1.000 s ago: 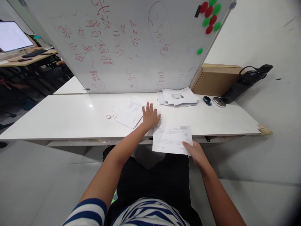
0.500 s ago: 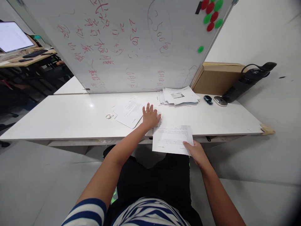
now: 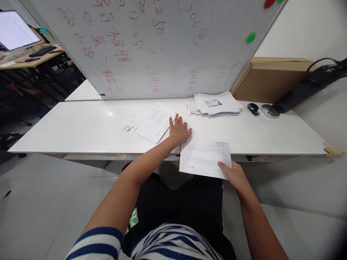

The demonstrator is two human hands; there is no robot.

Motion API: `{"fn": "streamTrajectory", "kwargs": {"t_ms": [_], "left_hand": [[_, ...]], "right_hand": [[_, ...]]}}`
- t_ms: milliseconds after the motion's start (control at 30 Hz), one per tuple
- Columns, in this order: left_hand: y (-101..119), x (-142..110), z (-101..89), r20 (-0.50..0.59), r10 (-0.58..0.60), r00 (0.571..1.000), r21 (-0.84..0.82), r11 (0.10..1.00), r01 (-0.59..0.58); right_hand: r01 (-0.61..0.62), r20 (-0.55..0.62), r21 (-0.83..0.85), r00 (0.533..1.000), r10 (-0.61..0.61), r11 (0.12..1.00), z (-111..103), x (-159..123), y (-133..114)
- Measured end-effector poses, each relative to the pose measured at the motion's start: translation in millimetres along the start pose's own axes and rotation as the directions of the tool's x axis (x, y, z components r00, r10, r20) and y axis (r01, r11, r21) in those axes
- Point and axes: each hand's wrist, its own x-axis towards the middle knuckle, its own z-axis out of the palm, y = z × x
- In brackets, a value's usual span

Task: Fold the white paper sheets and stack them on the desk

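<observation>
Broadly, a long white desk [image 3: 81, 126] spans the view, a whiteboard with red handwriting [image 3: 173, 50] standing along its far side. Near a brown cardboard box [image 3: 271, 81] lies a loose pile of white printed papers [image 3: 217, 104]; flat white papers [image 3: 153, 124] lie farther left. One white printed sheet [image 3: 203, 159] juts over the desk's near edge, pinched in the right hand [image 3: 236, 176], thumb on top. The left hand [image 3: 179, 132], palm down, fingers apart, is just beside the flat white papers.
</observation>
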Motion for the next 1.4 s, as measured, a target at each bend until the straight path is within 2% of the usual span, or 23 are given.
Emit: {"fn": "streamTrajectory", "kwargs": {"t_ms": [233,433,633,800,900,1033,1100,1200,1300,1367,1400], "left_hand": [[1,3,1.3,0.051,0.012,0.999,0.019,1.000,-0.013],[-1,0,-2.1,0.044,0.012,0.999,-0.103,0.995,-0.008],[-11,1,-2.8,0.183,-0.139,0.973,-0.224,0.958,0.179],[-14,0,-4.1,0.039,-0.133,0.990,-0.310,0.940,0.139],[-14,-5,-6.6,-0.026,-0.126,0.992,-0.416,0.903,0.104],[-14,-11,-11.5,-0.096,-0.145,0.985,-0.599,0.799,0.059],[-14,-11,-18.1,-0.130,-0.172,0.976,-0.686,0.727,0.037],[-16,-9,-36.7,-0.193,-0.294,0.936,-0.802,0.597,0.022],[-24,-19,-56.6,-0.287,-0.463,0.839,-0.871,0.490,-0.028],[-35,-40,-61.3,-0.336,-0.496,0.801,-0.862,0.504,-0.050],[-42,-53,-59.8,-0.352,-0.479,0.804,-0.838,0.545,-0.042]], "right_hand": [[-0.025,0.005,-0.022,1.000,0.026,0.999,3,-1,-4],[-0.013,0.020,-0.010,1.000,0.013,1.000,4,-6,-7],[0.029,0.011,-0.060,1.000,-0.028,0.998,2,-5,-8],[0.062,0.008,-0.055,0.998,-0.062,0.997,2,-2,-5],[0.043,-0.002,0.000,0.999,-0.043,0.999,6,-4,-4],[-0.040,0.036,0.207,0.999,0.033,0.978,11,-9,-4],[-0.062,0.054,0.259,0.997,0.050,0.964,12,-11,-4],[-0.054,0.076,0.274,0.997,0.034,0.960,10,-12,-3],[-0.020,0.014,0.251,1.000,0.018,0.968,6,-12,-1],[-0.007,-0.057,0.222,0.998,0.020,0.975,4,-12,1],[0.001,-0.088,0.209,0.996,0.017,0.978,3,-12,2]]}}
